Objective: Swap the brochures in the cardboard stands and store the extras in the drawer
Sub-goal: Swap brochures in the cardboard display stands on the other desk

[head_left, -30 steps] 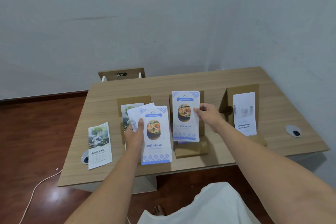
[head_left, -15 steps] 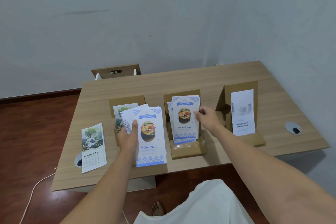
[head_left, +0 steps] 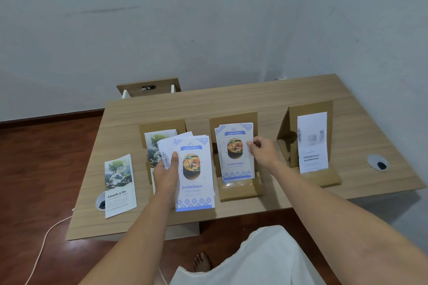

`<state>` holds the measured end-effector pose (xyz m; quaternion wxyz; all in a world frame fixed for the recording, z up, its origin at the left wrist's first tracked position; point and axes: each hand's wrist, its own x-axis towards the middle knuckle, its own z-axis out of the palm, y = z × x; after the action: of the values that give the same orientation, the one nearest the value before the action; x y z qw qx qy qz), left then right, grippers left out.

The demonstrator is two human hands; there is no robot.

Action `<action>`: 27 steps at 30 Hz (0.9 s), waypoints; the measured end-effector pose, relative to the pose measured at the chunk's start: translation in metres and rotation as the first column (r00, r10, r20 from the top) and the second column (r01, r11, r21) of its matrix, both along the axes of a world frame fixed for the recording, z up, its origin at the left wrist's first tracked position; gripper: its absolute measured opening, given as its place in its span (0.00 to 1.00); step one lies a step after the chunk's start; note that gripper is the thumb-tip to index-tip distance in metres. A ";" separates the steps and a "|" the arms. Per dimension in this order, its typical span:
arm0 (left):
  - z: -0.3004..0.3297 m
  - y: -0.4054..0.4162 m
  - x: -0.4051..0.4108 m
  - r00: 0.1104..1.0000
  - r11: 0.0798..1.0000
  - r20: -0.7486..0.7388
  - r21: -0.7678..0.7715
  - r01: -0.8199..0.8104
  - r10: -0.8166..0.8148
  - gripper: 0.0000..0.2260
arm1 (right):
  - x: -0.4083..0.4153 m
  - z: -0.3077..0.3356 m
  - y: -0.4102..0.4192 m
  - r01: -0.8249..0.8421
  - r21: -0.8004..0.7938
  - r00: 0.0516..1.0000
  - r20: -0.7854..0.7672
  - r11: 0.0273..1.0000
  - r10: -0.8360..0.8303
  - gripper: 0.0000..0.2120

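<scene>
Three cardboard stands sit in a row on the wooden desk [head_left: 254, 102]. My left hand [head_left: 167, 174] grips a fanned stack of blue food brochures [head_left: 195, 176] above the desk's front edge, in front of the left stand [head_left: 162, 125], which holds a tree brochure [head_left: 157, 140]. My right hand [head_left: 262, 149] pinches the right edge of the food brochures [head_left: 235, 152] standing in the middle stand [head_left: 240, 188]. The right stand [head_left: 308, 109] holds a white brochure [head_left: 312, 143].
A loose tree brochure [head_left: 119, 186] lies flat at the desk's left, partly over a cable grommet [head_left: 101, 203]. Another grommet [head_left: 378, 162] is at the right. A small wooden unit [head_left: 148, 87] stands behind the desk. A white cable [head_left: 44, 243] runs across the floor.
The food brochures under my right hand have dropped lower into the middle stand. My left hand keeps its stack, almost in the same place.
</scene>
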<state>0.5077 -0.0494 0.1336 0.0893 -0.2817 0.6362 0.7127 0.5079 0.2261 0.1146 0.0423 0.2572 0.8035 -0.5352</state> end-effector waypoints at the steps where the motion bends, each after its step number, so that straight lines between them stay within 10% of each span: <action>1: 0.000 0.000 -0.001 1.000 1.000 -0.001 0.000 0.001 -0.001 0.14 | 0.000 -0.002 -0.001 -0.005 0.020 1.000 -0.002 1.000 0.005 0.07; 16: -0.003 0.000 -0.001 1.000 1.000 -0.008 0.015 -0.013 0.013 0.13 | 0.016 -0.009 -0.007 -0.165 0.346 0.941 0.336 0.924 0.042 0.10; 21: 0.003 0.002 0.002 0.999 1.000 -0.027 0.014 -0.024 0.024 0.13 | 0.024 0.004 -0.027 -0.383 0.087 0.792 0.544 0.919 0.279 0.06; 27: 0.011 0.001 0.010 0.998 1.000 -0.066 -0.019 0.003 -0.004 0.14 | 0.017 0.037 -0.064 -0.407 -0.265 0.825 0.304 0.874 0.476 0.11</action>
<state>0.5175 -0.0481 0.1447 0.0667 -0.2576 0.6459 0.7156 0.5253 0.1617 0.1513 0.3359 0.1518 0.7651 -0.5280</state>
